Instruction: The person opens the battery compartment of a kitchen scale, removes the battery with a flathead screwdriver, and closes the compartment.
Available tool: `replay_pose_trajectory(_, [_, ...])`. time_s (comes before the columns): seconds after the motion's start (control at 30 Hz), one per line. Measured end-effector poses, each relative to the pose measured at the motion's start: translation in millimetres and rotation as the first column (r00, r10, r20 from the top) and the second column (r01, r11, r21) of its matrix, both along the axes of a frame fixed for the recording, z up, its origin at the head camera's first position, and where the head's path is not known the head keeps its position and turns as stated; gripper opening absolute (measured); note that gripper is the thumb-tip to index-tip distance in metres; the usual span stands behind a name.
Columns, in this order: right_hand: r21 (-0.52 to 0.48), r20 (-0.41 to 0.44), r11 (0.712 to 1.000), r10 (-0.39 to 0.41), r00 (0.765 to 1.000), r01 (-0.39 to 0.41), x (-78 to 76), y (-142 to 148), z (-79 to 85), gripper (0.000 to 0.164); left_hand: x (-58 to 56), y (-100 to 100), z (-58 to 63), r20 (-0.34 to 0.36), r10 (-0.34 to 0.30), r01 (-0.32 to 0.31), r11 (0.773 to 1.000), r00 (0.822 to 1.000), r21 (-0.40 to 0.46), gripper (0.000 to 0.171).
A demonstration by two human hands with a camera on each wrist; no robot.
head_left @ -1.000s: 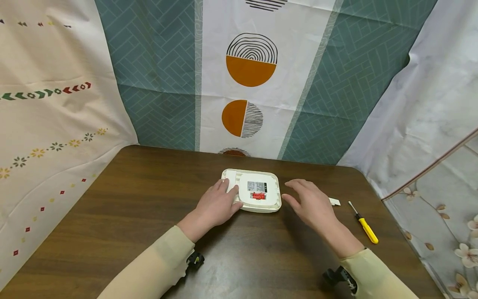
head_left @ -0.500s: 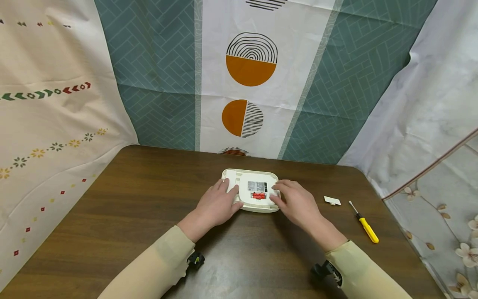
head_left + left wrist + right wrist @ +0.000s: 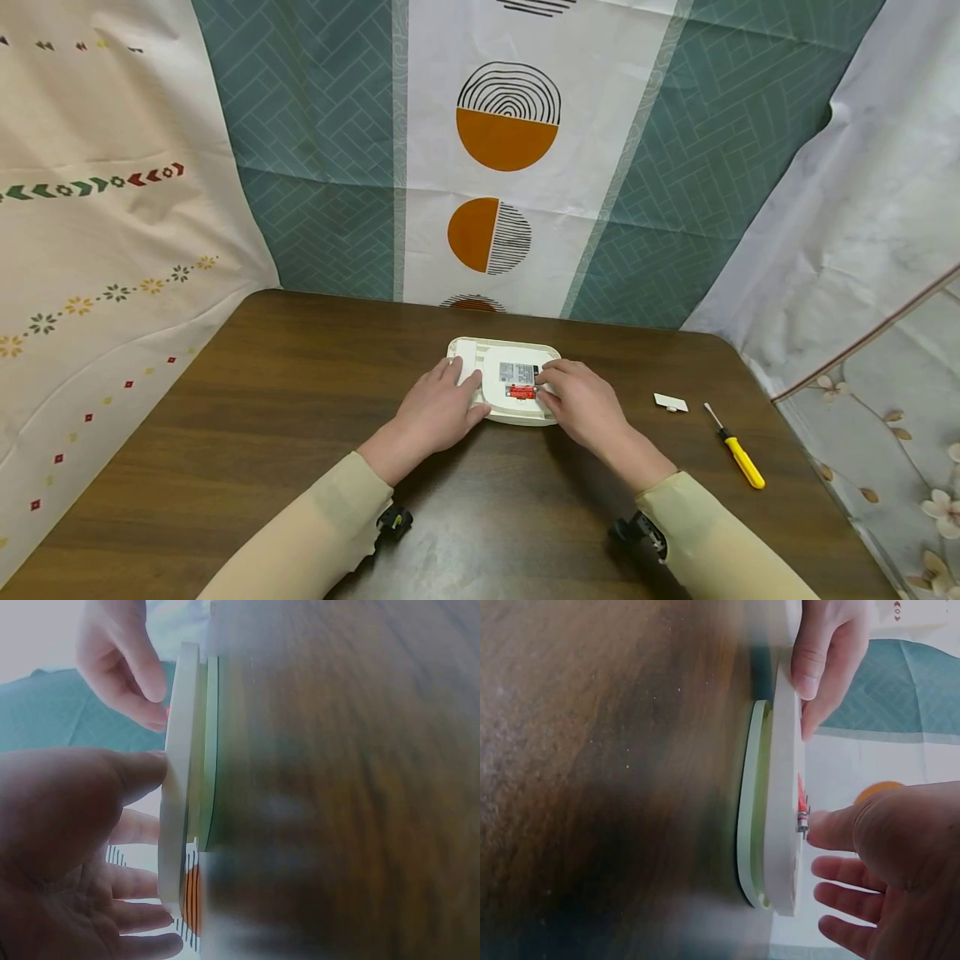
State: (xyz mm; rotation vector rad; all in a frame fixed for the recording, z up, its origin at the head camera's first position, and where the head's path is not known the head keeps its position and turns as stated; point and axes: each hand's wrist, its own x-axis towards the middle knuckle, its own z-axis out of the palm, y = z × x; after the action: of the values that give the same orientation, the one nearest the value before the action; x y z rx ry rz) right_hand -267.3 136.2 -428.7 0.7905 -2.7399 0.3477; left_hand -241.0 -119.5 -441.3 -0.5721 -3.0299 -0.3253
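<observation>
A white, rounded plastic device point(image 3: 510, 352) lies on the table with its label side up. Several fingers of my left hand point(image 3: 438, 406) rest on its left end, thumb by the near edge. A red battery point(image 3: 521, 392) sits in an uncovered slot near the middle of the device. My right hand point(image 3: 582, 402) is over the device's right part, its thumb and fingertips close to the battery's right end. In the right wrist view, the thumb point(image 3: 836, 829) is at the battery's metal end, and the other fingers are straight and apart from it.
Right of the device lies a small white cover point(image 3: 670, 402) with a tab. Farther right is a screwdriver point(image 3: 738, 454) with a yellow handle. The brown wooden table point(image 3: 300, 417) has patterned cloths hanging around its back and sides.
My right hand has moved left, from beside the device to over the battery's right end, uncovering the small white cover. My left hand stays on the device.
</observation>
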Motion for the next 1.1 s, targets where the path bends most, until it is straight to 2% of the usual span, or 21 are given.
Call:
replay_pose_trajectory(0.6, [0.027, 0.006, 1.000, 0.007, 1.000, -0.007, -5.8, -8, -1.2, 0.013, -1.3, 0, -0.7, 0.006, 0.000, 0.000, 1.000, 1.000, -0.010, 0.063])
replay_pose_trajectory(0.87, [0.031, 0.068, 0.999, -0.030, 0.997, 0.028, -4.6, -11, 1.4, 0.011, -0.8, 0, 0.2, -0.005, -0.004, 0.004, 1.000, 1.000, -0.021, 0.063])
replay_pose_trajectory(1.1, [0.053, 0.084, 0.997, -0.058, 0.995, 0.054, -4.1, -14, 3.0, 0.011, 0.0, 0, 1.8, -0.002, -0.004, 0.004, 1.000, 1.000, -0.022, 0.063])
